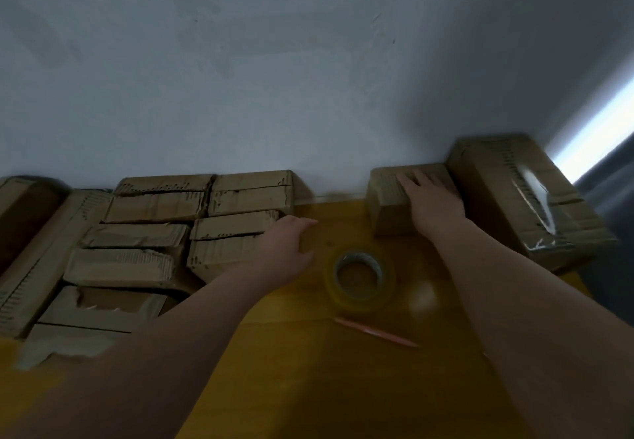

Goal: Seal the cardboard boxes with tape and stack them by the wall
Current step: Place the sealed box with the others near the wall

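Right hand (429,195): palm down, fingers straight and spread, flat on top of small brown cardboard box (386,212). Grips nothing.

Small brown cardboard box: on yellow wooden table (308,387), back against pale wall (274,78). Right side touching large brown cardboard box with clear tape across its top (525,198).

Left hand (284,246): slack, fingers loosely extended, thumb apart from them. Holds nothing. Positioned at right edge of cluster of worn brown cardboard boxes (137,263). Probably in contact with nearest carton there, but blurred.

Cluster of worn brown cardboard boxes: left part of table, back row against wall.

1 roll of clear packing tape (358,275): flat on table between the 2 forearms, apart from both hands.

Slim pink pen (375,332): flat on table, just on the near side of the roll.
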### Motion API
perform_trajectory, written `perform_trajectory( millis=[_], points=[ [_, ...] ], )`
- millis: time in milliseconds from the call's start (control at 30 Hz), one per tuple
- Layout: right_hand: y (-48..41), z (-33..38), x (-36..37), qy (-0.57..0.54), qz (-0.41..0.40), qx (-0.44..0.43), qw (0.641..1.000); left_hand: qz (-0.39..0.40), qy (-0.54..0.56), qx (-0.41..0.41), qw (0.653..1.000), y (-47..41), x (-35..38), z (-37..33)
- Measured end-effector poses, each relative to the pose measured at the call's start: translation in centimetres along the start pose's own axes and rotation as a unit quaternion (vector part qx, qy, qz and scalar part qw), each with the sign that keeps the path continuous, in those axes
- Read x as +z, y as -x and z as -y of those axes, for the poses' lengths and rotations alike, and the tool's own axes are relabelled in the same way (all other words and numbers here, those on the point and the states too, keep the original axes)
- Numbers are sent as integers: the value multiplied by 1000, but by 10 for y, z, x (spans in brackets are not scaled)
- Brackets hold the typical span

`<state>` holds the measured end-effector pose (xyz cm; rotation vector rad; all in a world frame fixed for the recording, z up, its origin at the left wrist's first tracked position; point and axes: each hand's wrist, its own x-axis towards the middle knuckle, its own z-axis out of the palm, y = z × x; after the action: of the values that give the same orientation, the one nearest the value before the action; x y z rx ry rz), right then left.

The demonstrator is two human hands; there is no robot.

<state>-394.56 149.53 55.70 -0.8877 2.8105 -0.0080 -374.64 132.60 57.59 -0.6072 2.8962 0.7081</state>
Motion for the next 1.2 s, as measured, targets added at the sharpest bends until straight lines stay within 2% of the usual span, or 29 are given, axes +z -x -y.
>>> perform_trajectory(
  millis=[200, 333, 567, 767, 867, 933, 1033, 1100, 1200],
  points=[
    [13, 15, -1, -4, -21, 10, 1000, 3, 6, 4, 1000, 9, -4, 6],
    [36, 51, -5, -86, -62, -24, 994, -27, 16, -6, 999, 31, -15, 21],
    [101, 148, -2, -170, -25, -78, 982, -73, -39, -69, 994, 97, -35, 89],
    [146, 216, 24, -213, 45, -109, 970, -32, -98, -93, 990, 148, -41, 146],
    [160, 236, 37, -208, 67, -109, 970, 33, -108, -99, 989, 162, -40, 168],
    [164, 244, 41, -190, 59, -103, 975, 78, -128, -94, 984, 168, -38, 176],
    [156, 247, 39, -159, 17, -76, 984, 104, -147, -83, 980, 168, -36, 182],
    [144, 248, 33, -131, -3, -70, 989, 112, -167, -75, 977, 165, -36, 181],
    [121, 249, 25, -94, 15, -73, 993, 100, -172, -62, 978, 155, -35, 179]
  ],
)
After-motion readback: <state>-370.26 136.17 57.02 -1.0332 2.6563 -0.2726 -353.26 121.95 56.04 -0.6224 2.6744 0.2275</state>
